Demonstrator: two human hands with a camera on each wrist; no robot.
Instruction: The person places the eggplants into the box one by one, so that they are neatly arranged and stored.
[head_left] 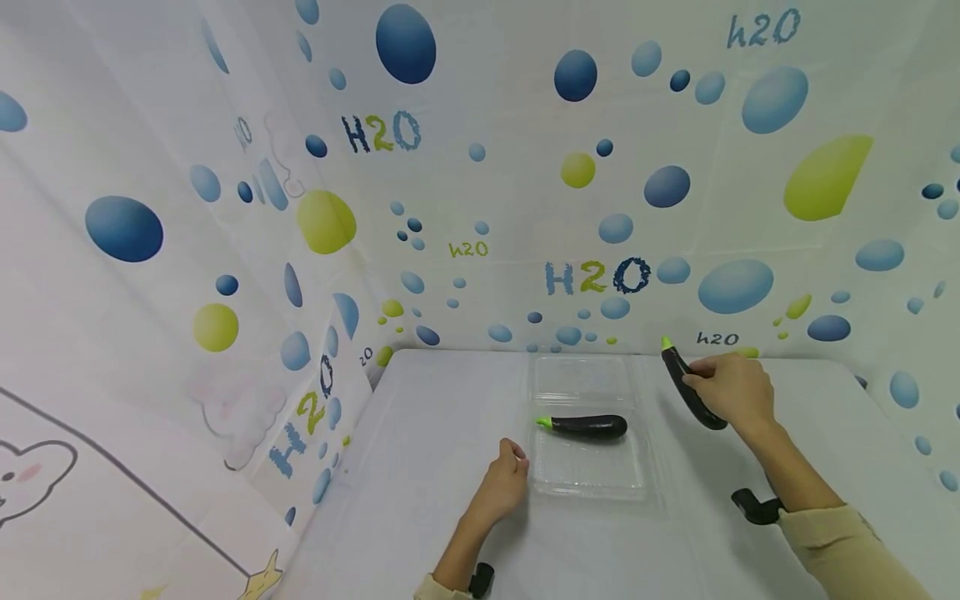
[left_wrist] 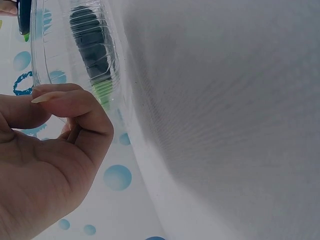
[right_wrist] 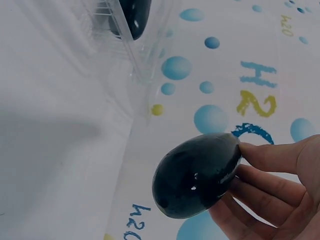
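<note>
My right hand [head_left: 733, 387] holds a dark eggplant [head_left: 693, 390] with a bright green stem, raised to the right of a clear plastic container [head_left: 588, 483]. In the right wrist view the eggplant's rounded end [right_wrist: 195, 177] points at the camera, with thumb and fingers pinching its sides. A second eggplant [head_left: 592, 427] lies sideways in the container, its green tip to the left. My left hand [head_left: 504, 482] is at the container's left edge. In the left wrist view, its thumb and index finger [left_wrist: 75, 102] pinch together at the container's rim [left_wrist: 37, 55].
The container's lid [head_left: 581, 379] stands opened toward the back of the white table [head_left: 442, 417]. Behind and at the left hang white sheets [head_left: 487, 192] printed with blue and green dots and H2O lettering. A black wrist strap piece [head_left: 756, 507] shows by the right sleeve.
</note>
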